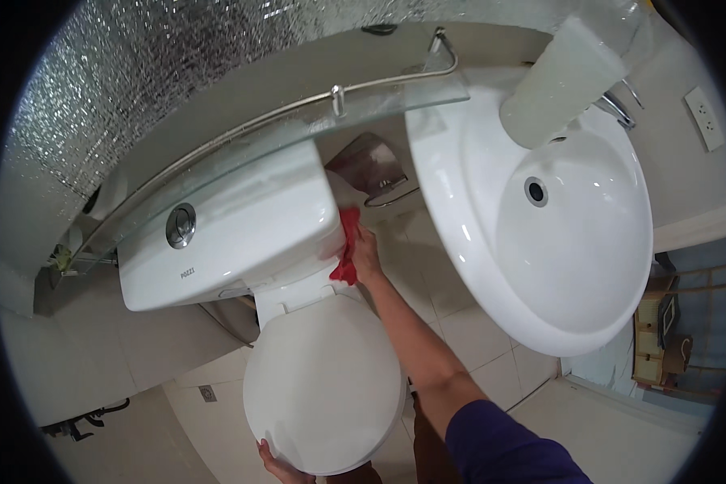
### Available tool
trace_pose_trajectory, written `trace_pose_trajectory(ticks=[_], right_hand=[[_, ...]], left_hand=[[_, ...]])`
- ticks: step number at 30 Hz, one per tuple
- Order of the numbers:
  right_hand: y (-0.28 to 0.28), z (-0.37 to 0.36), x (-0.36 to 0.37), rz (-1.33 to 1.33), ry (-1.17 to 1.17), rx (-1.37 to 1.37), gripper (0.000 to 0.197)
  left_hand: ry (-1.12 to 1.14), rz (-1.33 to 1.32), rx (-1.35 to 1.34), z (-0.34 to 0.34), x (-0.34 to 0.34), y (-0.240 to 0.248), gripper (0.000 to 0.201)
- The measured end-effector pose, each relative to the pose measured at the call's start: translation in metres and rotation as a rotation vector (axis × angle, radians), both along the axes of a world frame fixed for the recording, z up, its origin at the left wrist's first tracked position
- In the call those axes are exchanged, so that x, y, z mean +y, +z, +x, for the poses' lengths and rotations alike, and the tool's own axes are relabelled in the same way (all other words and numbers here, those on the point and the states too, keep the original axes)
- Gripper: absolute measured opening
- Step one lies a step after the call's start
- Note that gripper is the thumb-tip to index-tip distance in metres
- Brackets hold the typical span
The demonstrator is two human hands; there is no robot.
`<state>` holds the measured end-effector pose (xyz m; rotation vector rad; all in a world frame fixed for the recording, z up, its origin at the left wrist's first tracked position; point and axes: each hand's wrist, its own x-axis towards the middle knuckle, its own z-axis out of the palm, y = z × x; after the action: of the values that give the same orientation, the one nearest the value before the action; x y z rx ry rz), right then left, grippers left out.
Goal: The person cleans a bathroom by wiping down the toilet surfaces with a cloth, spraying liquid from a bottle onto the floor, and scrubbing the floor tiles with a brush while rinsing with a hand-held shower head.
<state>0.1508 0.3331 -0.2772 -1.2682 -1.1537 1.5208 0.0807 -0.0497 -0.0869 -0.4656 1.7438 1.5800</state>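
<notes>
My right hand (366, 256) is closed on a crumpled red cloth (348, 246), which presses against the right side of the white toilet tank (250, 218). Below the tank lies the closed toilet lid (323, 379). At the lid's front left edge is my left hand (282, 465), its visible fingers stretched out along the rim and touching it. No cloth or tool shows in that hand, though part of it is hidden by the lid. A round silver flush button (181, 225) sits on top of the tank.
To the right stands a white washbasin (577, 250) with a tall frosted container (565, 81) and a chrome faucet (617, 109). A glass shelf with a metal rail (242, 133) overhangs the tank. Behind my right hand, a metal paper holder (371, 165) is on the wall.
</notes>
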Motion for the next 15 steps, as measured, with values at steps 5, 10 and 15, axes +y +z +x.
trace_pose_trajectory(ticks=[5, 10, 15], right_hand=[[0.016, 0.007, -0.025, -0.547, -0.242, 0.514, 0.023], [-0.028, 0.066, 0.05, -0.533, -0.115, 0.73, 0.035], [-0.037, 0.061, 0.052, -0.406, -0.242, 0.646, 0.041]], left_hand=[[0.118, -0.085, 0.068, -0.023, -0.034, -0.002, 0.059], [0.023, 0.017, -0.02, -0.012, -0.028, -0.023, 0.059], [0.036, -0.122, 0.11, -0.005, -0.029, -0.03, 0.062]])
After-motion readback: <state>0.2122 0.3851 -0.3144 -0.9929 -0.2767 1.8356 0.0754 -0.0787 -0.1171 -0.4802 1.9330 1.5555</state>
